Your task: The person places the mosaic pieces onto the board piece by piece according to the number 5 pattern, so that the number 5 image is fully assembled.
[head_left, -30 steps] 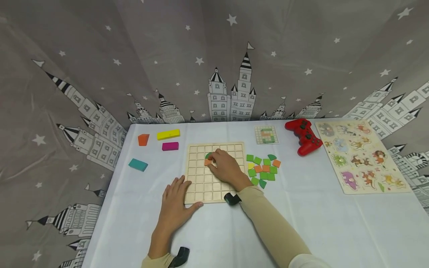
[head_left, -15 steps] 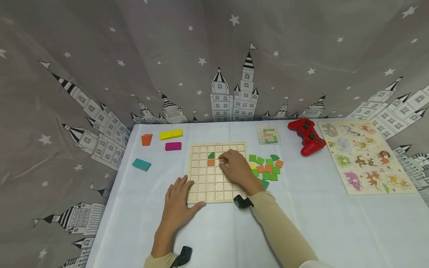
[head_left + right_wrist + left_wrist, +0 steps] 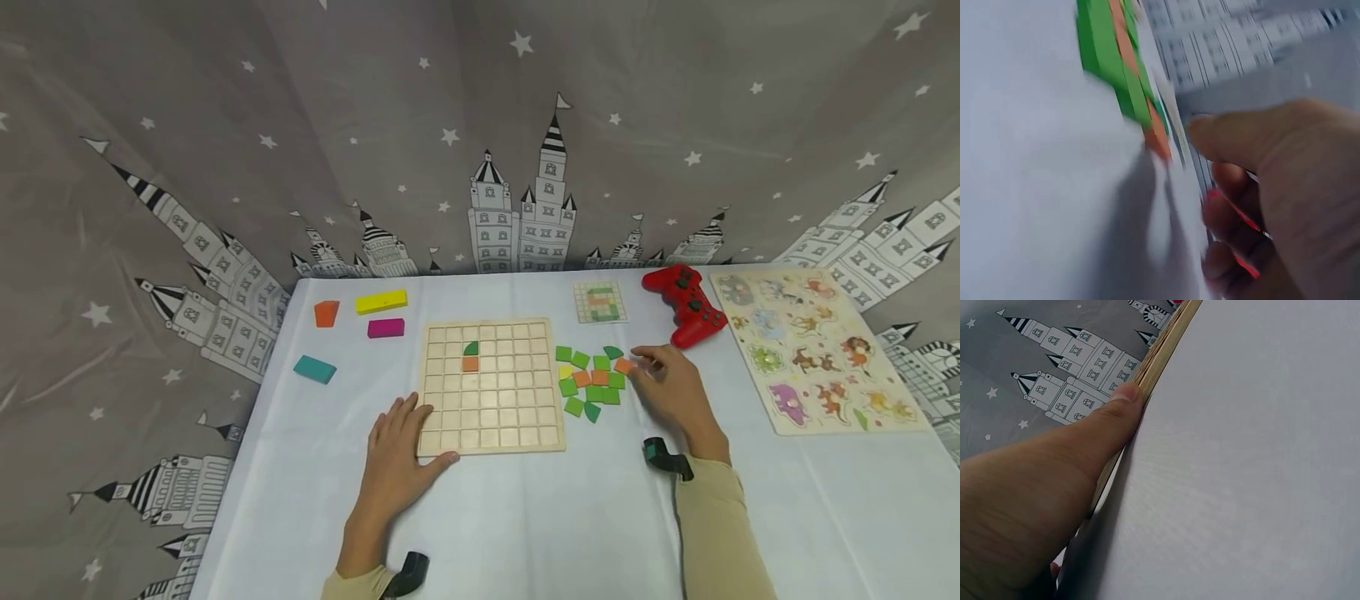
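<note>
A wooden grid board [image 3: 498,421] lies on the white table, with a dark green quarter-round tile [image 3: 472,348] directly behind an orange square tile [image 3: 470,363] in its cells. My left hand [image 3: 393,458] rests at the board's near left corner, fingers spread; the left wrist view has the thumb [image 3: 1119,403] against the board's edge [image 3: 1166,353]. At the right end of a group of loose tiles, my right hand [image 3: 675,392] hovers beside another orange tile [image 3: 623,366]. In the right wrist view, thumb and fingers are apart, and that orange tile [image 3: 1157,134] lies just short of them.
Loose green tiles [image 3: 594,393] and a yellow one [image 3: 566,372] lie right of the board. Behind them are a pattern card [image 3: 599,302] and a red game controller [image 3: 684,306]. An animal puzzle board [image 3: 817,354] is far right; several coloured blocks [image 3: 381,302] lie back left.
My right hand has left the two tiles on the grid board and moved right to the far end of the loose tiles. The left hand has stayed at the board's corner.
</note>
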The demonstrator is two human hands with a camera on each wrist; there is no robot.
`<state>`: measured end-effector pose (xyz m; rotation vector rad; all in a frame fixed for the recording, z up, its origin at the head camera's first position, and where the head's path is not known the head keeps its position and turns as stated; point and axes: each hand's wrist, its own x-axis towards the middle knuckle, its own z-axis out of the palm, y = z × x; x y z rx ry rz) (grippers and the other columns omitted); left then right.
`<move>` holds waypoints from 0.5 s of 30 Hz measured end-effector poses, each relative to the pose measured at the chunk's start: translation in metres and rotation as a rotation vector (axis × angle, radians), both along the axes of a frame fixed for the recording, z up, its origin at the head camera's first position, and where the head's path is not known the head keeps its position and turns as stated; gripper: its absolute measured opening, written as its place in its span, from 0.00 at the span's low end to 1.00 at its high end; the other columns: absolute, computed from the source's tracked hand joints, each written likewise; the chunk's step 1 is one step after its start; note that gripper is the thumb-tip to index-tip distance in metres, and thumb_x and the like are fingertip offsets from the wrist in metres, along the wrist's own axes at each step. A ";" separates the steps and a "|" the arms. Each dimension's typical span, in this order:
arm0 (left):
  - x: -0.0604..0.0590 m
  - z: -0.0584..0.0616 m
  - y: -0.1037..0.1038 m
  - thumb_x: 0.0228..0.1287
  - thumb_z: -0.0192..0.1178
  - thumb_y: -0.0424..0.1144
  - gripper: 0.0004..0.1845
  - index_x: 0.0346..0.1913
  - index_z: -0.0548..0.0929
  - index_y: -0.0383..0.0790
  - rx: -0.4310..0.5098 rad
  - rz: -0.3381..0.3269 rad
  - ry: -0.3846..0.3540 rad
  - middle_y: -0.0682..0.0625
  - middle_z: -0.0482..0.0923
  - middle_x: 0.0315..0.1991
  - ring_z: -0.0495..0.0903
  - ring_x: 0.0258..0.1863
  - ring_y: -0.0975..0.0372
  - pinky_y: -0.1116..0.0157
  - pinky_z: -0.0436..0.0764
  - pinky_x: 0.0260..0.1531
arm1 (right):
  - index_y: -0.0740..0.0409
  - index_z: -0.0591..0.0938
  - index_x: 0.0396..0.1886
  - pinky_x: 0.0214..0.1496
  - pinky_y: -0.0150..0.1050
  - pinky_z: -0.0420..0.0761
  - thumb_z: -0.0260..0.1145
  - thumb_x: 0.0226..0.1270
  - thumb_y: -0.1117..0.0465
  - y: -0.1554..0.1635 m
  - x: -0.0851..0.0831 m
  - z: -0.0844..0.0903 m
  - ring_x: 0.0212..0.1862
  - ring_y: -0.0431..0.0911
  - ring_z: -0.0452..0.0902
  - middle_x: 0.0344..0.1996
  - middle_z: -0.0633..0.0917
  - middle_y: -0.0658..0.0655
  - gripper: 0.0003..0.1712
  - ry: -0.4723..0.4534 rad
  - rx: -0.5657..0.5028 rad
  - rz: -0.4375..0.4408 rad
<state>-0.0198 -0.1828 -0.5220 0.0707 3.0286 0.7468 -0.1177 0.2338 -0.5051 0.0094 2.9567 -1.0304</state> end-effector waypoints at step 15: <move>0.000 -0.003 -0.001 0.52 0.69 0.69 0.48 0.72 0.71 0.44 -0.002 -0.001 -0.004 0.42 0.59 0.79 0.51 0.81 0.44 0.38 0.49 0.77 | 0.60 0.82 0.61 0.56 0.54 0.75 0.68 0.69 0.54 0.006 0.001 -0.011 0.49 0.54 0.73 0.46 0.83 0.61 0.23 -0.016 0.090 0.030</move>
